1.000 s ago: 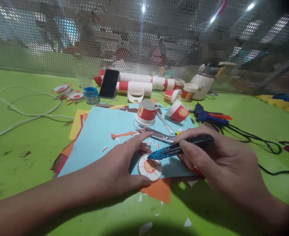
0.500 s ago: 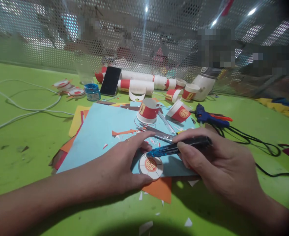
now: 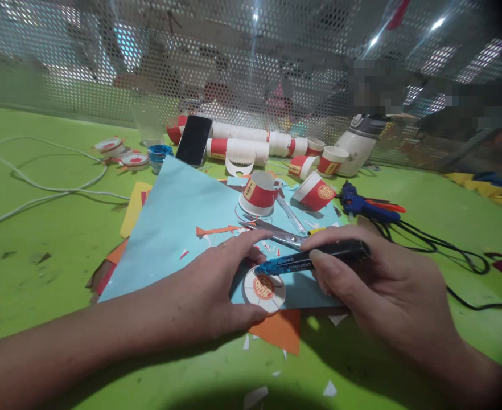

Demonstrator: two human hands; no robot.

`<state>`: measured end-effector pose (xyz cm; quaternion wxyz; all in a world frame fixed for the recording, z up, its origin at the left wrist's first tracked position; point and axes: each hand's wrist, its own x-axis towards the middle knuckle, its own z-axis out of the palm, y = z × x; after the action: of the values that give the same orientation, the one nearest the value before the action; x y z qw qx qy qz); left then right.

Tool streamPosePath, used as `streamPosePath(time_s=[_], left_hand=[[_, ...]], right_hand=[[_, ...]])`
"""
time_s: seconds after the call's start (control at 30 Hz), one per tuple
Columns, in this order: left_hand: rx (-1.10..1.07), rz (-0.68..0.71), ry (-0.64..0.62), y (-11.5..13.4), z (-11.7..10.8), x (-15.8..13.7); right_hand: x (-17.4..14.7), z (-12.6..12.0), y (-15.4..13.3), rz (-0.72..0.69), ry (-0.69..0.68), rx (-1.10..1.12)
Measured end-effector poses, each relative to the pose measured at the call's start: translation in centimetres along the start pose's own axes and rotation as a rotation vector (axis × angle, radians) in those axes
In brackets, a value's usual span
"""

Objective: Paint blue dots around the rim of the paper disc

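My left hand point(image 3: 217, 285) grips a round white paper cup piece point(image 3: 276, 293) by its edges, thumb at the near side and fingers round the far side. The piece has an orange printed emblem in its middle and dark lines running out to the rim. In my right hand point(image 3: 379, 290) is a black permanent marker point(image 3: 323, 255) with blue smears on its front part, its tip at the top of the disc. Scissors point(image 3: 291, 239) lie just behind the marker on light blue paper point(image 3: 157, 245). A red and white paper cup point(image 3: 259, 196) stands upside down beyond them.
Several cut cups point(image 3: 315, 192) lie at the back right, near a glue gun point(image 3: 364, 208) with its black cord. A phone point(image 3: 194, 141) leans on white cup tubes point(image 3: 245, 151). A blue paint jar point(image 3: 159, 158) and white cable point(image 3: 54, 193) are left; orange paper point(image 3: 280, 333) sticks out in front.
The far left corner of the blue paper has lifted and now partly covers the paint jar. Both hands keep their grips, with the marker tip still at the disc.
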<state>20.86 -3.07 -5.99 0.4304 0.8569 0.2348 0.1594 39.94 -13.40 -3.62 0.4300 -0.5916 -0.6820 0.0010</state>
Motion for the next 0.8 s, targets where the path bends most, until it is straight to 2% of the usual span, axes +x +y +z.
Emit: streamPosePath(time_s=[0.3, 0.57, 0.8], left_hand=[[0.005, 0.0, 0.011, -0.45, 0.17, -0.13], [0.028, -0.011, 0.031, -0.65, 0.35, -0.17], [0.016, -0.028, -0.013, -0.03, 0.0, -0.09]], right_hand=[[-0.08, 0.29, 0.03, 0.026, -0.009, 0.031], [-0.06, 0.71, -0.21, -0.022, 0.043, -0.008], [0.15, 0.65, -0.47, -0.027, 0.046, -0.064]])
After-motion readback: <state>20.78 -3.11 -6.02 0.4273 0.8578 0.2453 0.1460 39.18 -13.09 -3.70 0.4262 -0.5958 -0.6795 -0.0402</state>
